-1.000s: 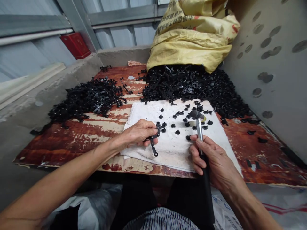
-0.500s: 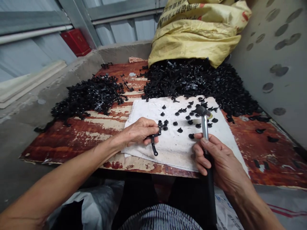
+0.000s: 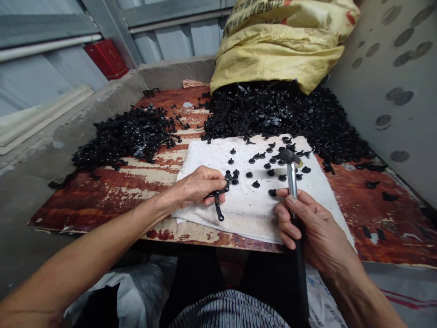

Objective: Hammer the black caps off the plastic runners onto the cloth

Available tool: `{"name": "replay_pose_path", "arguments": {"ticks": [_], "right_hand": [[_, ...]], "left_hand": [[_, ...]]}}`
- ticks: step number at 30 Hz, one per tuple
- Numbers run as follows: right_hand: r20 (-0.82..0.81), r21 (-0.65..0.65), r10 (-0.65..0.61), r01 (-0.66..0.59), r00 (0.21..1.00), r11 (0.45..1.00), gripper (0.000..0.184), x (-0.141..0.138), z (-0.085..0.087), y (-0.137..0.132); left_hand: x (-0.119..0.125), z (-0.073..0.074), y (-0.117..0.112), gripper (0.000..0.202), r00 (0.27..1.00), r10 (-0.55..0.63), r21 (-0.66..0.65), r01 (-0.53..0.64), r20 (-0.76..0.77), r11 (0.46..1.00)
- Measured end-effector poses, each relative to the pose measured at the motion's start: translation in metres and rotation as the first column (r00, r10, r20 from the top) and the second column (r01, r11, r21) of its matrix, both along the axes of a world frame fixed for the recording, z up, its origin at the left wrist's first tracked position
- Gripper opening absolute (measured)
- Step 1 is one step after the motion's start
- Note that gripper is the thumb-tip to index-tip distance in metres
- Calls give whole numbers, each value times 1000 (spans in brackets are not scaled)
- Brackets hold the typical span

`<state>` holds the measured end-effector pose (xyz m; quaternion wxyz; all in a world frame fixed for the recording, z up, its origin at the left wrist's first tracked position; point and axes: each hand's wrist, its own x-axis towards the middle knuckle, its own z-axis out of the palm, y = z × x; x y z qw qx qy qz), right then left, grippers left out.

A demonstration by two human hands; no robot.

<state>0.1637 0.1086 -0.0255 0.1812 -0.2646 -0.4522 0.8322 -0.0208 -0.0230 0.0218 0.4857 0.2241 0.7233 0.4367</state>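
Note:
My left hand [image 3: 198, 187] is closed on a black plastic sprue piece [image 3: 221, 195] lying on a white cloth [image 3: 246, 214]; the sprue's stem sticks out below my fingers and its small caps lie by my fingertips. My right hand [image 3: 307, 225] grips the black handle of a small hammer [image 3: 290, 166], whose metal head hovers over several loose black caps [image 3: 273, 172] scattered on the cloth. The two hands are about a hand's width apart.
The cloth lies on a worn red board [image 3: 112, 191]. A heap of black sprues [image 3: 126, 136] sits at the left, a bigger black heap [image 3: 290, 116] spills from a yellow sack [image 3: 280, 45] behind. A grey wall [image 3: 392, 91] stands at right.
The view has shifted slightly. My left hand stays on the sprue piece. The hammer stays in my right hand, its head over the loose caps as before.

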Motion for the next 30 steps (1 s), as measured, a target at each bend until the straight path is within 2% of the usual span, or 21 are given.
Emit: {"name": "replay_pose_path", "arguments": {"ticks": [7,18,25,30], "right_hand": [[2,-29,-6,6,1000,1000,32,0,-1,0],[-5,15,7,-7,1000,1000,28,1,-1,0],[4,-2,7,-7,1000,1000,30,1,-2,0],[39,75,5,-8,999,997,29,2,0,-3]], "left_hand": [[0,1,-1,24,1000,-1,-3,1,-4,1000],[0,0,0,25,1000,-7,-18,6,-14,1000],[2,2,2,26,1000,-2,-33,1,-28,999],[-2,1,1,25,1000,-5,-39,4,-13,999]]}}
